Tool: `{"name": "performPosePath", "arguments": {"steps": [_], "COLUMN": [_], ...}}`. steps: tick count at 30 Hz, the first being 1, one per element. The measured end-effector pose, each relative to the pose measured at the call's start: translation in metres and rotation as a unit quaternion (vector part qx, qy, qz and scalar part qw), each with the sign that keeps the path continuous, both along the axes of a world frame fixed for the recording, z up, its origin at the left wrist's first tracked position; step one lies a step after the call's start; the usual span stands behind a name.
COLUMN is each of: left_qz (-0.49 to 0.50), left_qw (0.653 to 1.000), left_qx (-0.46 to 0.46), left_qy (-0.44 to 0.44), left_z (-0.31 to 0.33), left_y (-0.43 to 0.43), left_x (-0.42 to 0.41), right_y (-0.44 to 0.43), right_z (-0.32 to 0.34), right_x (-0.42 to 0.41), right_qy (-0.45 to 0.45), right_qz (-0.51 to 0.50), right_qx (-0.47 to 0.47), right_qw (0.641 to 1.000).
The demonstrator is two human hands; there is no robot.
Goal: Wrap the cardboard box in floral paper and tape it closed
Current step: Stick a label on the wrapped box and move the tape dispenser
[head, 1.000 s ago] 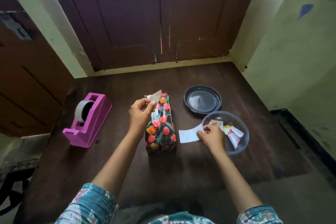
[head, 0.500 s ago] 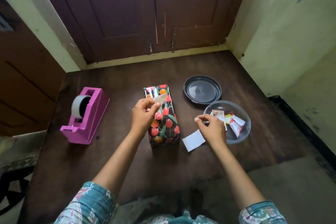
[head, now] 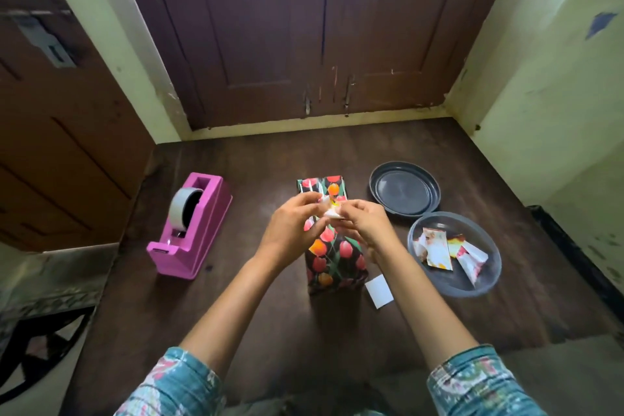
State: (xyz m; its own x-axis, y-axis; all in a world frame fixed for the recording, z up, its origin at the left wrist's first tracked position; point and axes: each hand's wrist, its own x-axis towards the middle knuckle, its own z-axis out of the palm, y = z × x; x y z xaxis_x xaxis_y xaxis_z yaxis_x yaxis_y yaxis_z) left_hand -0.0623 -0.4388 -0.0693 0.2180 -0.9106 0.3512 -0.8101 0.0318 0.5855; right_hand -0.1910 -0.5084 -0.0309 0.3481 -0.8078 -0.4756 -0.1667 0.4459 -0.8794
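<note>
Floral-papered box [head: 337, 257] lies just below | left hand [head: 290, 233], right hand [head: 366, 226] | fingers [head: 305, 199] pinching paper scrap [head: 332, 212]

We cannot see the middle of the top of the wrapped box [head: 334, 257], since our left hand [head: 290, 230] and right hand [head: 364, 223] cover it. The scrap [head: 332, 211] that both hands pinch shows only as a pale corner between the fingertips, so we cannot tell whether it is tape or paper. The print on the paper pieces [head: 437, 252] in the clear bowl [head: 486, 284] is too blurred to make out. The bottom edge cuts off our sleeves [head: 175, 385].
</note>
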Motion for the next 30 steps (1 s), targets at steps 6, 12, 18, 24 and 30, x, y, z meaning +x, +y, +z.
{"name": "performPosePath", "arguments": {"steps": [6,12,18,24,30], "left_qz": [-0.018,0.095,0.195,0.211,0.249], "left_qw": [0.996,0.980,0.898,0.860,0.899], "left_qx": [0.043,-0.008,-0.002,0.037,0.078], "left_qy": [0.077,0.173,0.396,0.463,0.353], "left_z": [0.011,0.010,0.007,-0.006,-0.018], "left_y": [-0.008,-0.032,-0.046,-0.053,-0.058], "left_x": [0.013,0.017,0.017,0.027,0.022], "right_y": [-0.020,-0.044,-0.066,-0.077,-0.091], "right_z": [-0.004,-0.006,-0.022,-0.047,-0.063], "right_x": [-0.009,-0.007,0.002,0.010,0.015], "right_qy": [-0.025,-0.040,-0.057,-0.007,0.096], "right_qz": [0.045,0.088,0.028,0.040,0.087], "right_qx": [-0.008,-0.036,-0.077,-0.200,-0.297], "right_qw": [0.999,0.995,0.995,0.979,0.946]}}
